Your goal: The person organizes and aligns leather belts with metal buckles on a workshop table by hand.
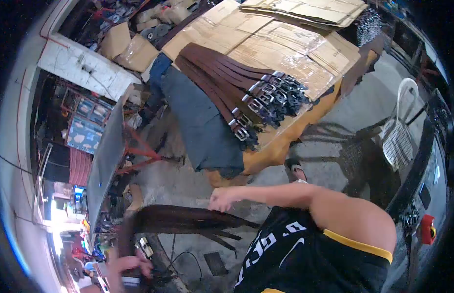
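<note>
My left hand is closed around one end of a bunch of dark brown leather belts. The bunch bends over above this hand, and its loose ends fan out toward my body. My right hand is at the upper edge of the straps, with its fingers curled. What those fingers hold, if anything, is hidden. More brown belts with silver buckles lie in a row on flattened cardboard in front of me.
Dark grey cloth and a tan hide hang over the near edge of the cardboard-covered surface. A white perforated chair stands at right. A grey tabletop on red legs is at left. A red switch box sits at far right.
</note>
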